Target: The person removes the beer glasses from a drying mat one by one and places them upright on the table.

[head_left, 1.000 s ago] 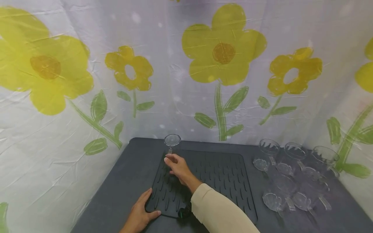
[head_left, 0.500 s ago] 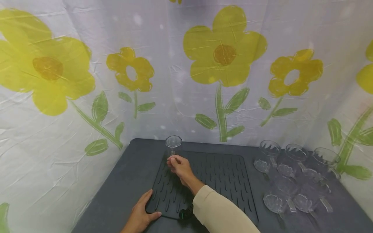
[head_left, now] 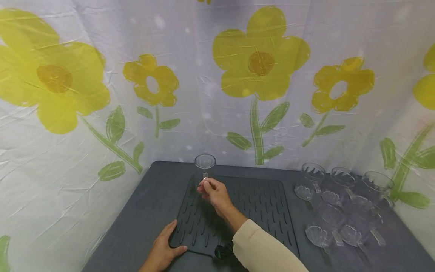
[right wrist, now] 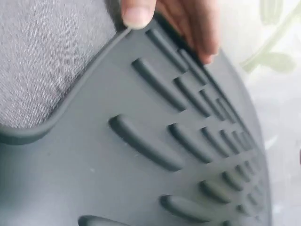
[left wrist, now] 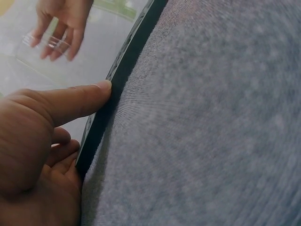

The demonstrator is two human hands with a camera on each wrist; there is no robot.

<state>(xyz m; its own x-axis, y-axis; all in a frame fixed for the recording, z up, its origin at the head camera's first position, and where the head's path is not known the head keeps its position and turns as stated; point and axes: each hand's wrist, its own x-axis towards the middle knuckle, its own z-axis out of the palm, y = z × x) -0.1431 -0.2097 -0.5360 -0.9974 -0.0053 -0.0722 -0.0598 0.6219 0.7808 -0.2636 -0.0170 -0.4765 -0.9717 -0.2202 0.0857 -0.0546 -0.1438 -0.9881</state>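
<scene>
My right hand (head_left: 217, 196) pinches the handle of a clear cup (head_left: 205, 161), held upright over the far left part of a black ridged drying mat (head_left: 253, 204). In the left wrist view, the right hand (left wrist: 63, 21) and the see-through cup (left wrist: 49, 41) show at the top left. My left hand (head_left: 164, 245) grips the mat's near left corner, thumb on the front edge and fingers along the left side. The left wrist view shows that thumb (left wrist: 77, 103) against the mat's rim. From the right wrist, the ridged mat (right wrist: 94, 165) and left fingertips appear; the cup is out of view.
Several clear handled cups (head_left: 319, 236) stand grouped on the grey tabletop (head_left: 136, 215) to the mat's right. A flower-print curtain (head_left: 204, 124) hangs behind and beside the table. A small dark round object (head_left: 223, 250) shows beside the right sleeve.
The right fingers have closed more firmly on the cup's handle. Hand and cup have shifted slightly to the right. My left hand stays at the mat's corner.
</scene>
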